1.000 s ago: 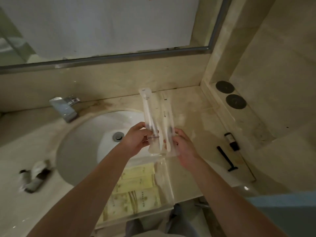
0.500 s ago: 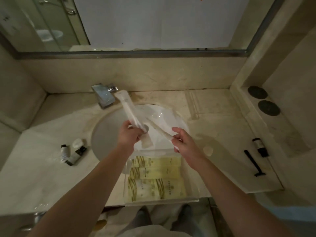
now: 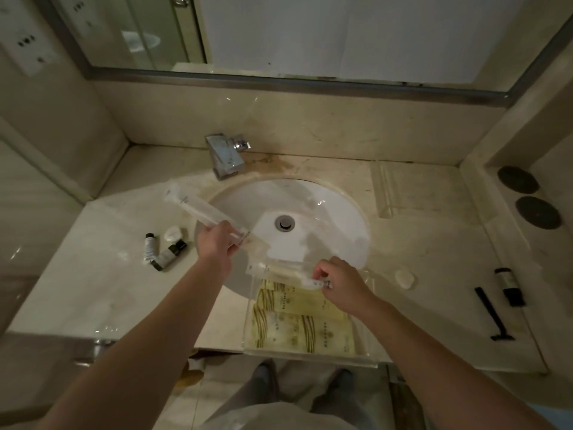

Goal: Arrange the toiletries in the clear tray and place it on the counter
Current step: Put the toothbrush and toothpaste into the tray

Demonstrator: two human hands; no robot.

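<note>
A clear tray [image 3: 310, 356] rests at the counter's front edge, partly over the sink, with several yellow packets [image 3: 302, 330] lying flat in it. My left hand [image 3: 217, 243] holds one wrapped toothbrush packet [image 3: 192, 206] over the sink's left rim, pointing up-left. My right hand [image 3: 339, 282] grips a second wrapped toothbrush packet [image 3: 279, 270], lying crosswise at the tray's far end above the yellow packets.
Two small bottles [image 3: 161, 251] and a round white soap [image 3: 173, 234] lie left of the sink [image 3: 325, 206]. At the right are another round soap [image 3: 404, 278], a black razor [image 3: 493, 315] and a dark bottle [image 3: 508, 285]. A faucet [image 3: 224, 156] stands behind the sink.
The two packets, held together upright a second ago, have been separated. My right hand lowered its packet to the tray's far end; my left hand swung its packet out to the left.
</note>
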